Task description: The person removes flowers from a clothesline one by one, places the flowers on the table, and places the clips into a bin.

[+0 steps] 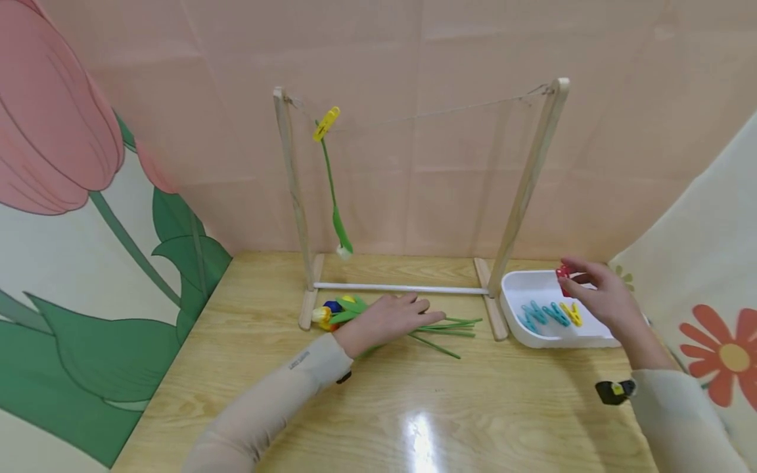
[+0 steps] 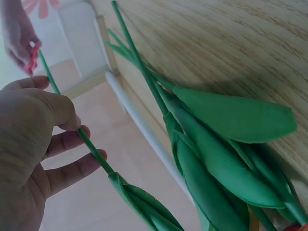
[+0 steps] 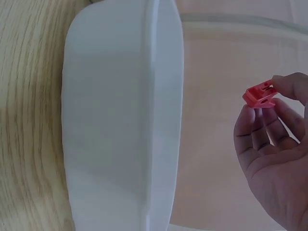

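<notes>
My left hand [image 1: 393, 320] pinches the green stem of an artificial tulip [image 2: 94, 150] between thumb and fingers, over a bunch of tulips [image 2: 216, 163] lying on the table. The held tulip's bloom is outside the left wrist view. My right hand [image 1: 603, 295] holds a red clothespin [image 3: 260, 94] between thumb and fingers, above the white tray [image 1: 514, 281]. Several teal clothespins [image 1: 541, 313] and a yellow clothespin [image 1: 572, 314] lie in that tray. A white tulip [image 1: 343, 249] hangs bloom-down from the string, held by another yellow clothespin [image 1: 326, 124].
A wooden frame stands behind the bunch, with a left post [image 1: 294, 190], a right post [image 1: 526, 184] and a white bar [image 1: 402, 288] low between them. A slack string [image 1: 449, 110] joins the post tops. Printed flower panels border the wooden table [image 1: 473, 407].
</notes>
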The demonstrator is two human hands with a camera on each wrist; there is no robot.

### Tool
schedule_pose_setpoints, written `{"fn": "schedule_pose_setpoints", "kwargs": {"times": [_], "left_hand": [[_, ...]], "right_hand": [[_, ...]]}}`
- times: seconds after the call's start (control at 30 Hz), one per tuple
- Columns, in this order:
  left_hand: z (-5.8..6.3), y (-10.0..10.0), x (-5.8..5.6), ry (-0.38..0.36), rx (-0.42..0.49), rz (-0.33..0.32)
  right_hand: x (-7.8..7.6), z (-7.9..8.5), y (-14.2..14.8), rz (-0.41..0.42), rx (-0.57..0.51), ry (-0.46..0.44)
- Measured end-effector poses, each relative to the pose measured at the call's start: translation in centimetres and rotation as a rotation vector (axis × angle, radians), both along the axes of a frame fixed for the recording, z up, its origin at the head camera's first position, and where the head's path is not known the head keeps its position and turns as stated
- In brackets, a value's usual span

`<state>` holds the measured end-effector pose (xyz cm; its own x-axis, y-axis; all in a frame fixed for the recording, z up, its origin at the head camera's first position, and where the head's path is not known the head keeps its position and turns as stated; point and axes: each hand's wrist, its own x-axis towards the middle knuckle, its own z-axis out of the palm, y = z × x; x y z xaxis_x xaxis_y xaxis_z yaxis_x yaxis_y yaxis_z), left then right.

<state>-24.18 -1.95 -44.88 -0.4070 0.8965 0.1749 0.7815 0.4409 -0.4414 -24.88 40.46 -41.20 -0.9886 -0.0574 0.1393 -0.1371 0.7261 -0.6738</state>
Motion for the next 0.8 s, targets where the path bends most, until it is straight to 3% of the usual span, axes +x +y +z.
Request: {"fn": "schedule_pose_setpoints", "kwargs": {"times": [0.3,0.8], "left_hand": [[-0.9,0.3,-0.2,-0.009,-0.046,0.017],[-1.6,0.7,-0.8,-0.087,-0.029,0.029]], "right_hand": [[-0.5,-1.2,1.6,-0.048,0.144,0.009],[-1.1,-2.9,5.1,-0.113,0.222,-0.087]]}}
